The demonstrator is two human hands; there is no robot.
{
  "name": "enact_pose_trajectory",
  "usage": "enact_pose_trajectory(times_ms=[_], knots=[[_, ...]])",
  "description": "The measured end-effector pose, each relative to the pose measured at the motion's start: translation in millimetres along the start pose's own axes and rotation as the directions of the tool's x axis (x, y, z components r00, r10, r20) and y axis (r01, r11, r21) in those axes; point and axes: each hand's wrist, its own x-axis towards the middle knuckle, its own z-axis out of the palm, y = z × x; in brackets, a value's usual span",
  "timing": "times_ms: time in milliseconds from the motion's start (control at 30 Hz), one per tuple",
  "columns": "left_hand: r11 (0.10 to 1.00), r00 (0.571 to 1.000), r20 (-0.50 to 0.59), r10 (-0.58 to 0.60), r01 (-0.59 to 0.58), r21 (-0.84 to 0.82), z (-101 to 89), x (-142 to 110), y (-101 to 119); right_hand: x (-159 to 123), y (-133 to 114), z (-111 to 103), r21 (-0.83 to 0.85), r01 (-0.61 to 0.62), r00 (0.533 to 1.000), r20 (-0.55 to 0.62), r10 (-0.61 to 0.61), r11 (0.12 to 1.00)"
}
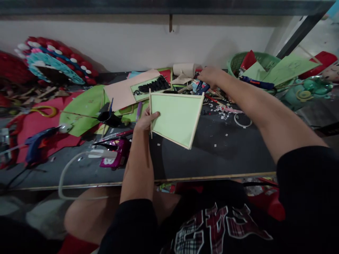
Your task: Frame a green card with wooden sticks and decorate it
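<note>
My left hand [146, 119] holds a pale green paper panel [176, 118] by its left edge, thumb on the front face. Thin wooden sticks border the four-sided panel, which tilts above the dark table. Beyond it, my right hand [211, 76] reaches to the cluttered back of the table, fingers curled down around a blue-handled tool [202, 88]. The tool's working end is hidden among the scraps. Close to that hand lie a roll of cream material [184, 70] and small paper bits [224, 110].
Left on the table are a blue glue gun [39, 143], yellow-handled scissors [45, 111], a black cup [109, 118] and a purple device [116, 153] with a pale tube. A green basket [234, 63] stands back right, near a white ring [243, 121]. A metal beam [159, 7] crosses above.
</note>
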Motion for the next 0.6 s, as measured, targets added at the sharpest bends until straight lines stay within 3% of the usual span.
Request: enact_pose_trajectory(times_ms=[67,133,200,300,367,433,500,600], knots=[[1.0,1.0,0.01,-0.01,0.009,0.014,1.1,-1.3,0.0,-12.8,-6.2,-26.4,-0.113,-0.016,1.0,0.017,0.018,0.993],[1.0,1.0,0.02,-0.009,0.008,0.027,2.8,-2.8,0.6,-32.1,-13.3,-55.0,-0.148,-0.17,0.985,-0.056,0.164,0.974],[0.999,1.0,0.031,0.002,-0.003,0.045,4.7,-4.6,1.3,-58.2,-19.2,-79.9,-0.01,-0.379,0.924,-0.05,0.378,0.925],[0.996,0.999,0.043,0.009,-0.013,0.087,7.9,-7.2,2.2,-107.1,-26.1,-98.1,0.285,-0.491,0.868,0.084,0.489,0.823],[0.995,0.999,0.046,0.014,-0.018,0.1,10.4,-8.4,2.6,-140.9,-31.7,-93.6,0.629,-0.546,0.823,0.28,0.494,0.553],[0.995,0.998,0.051,0.022,-0.026,0.098,12.6,-9.0,2.9,-170.2,-39.4,-78.4,0.764,-0.564,0.798,0.405,0.446,0.315],[0.995,0.998,0.056,0.024,-0.029,0.1,14.3,-8.5,2.9,-191.3,-49.0,-58.6,0.778,-0.588,0.783,0.48,0.396,0.22],[0.991,0.998,0.069,-0.005,-0.004,0.131,15.3,-6.3,2.2,-207.6,-64.7,-33.7,0.776,-0.604,0.787,0.544,0.291,0.181]])
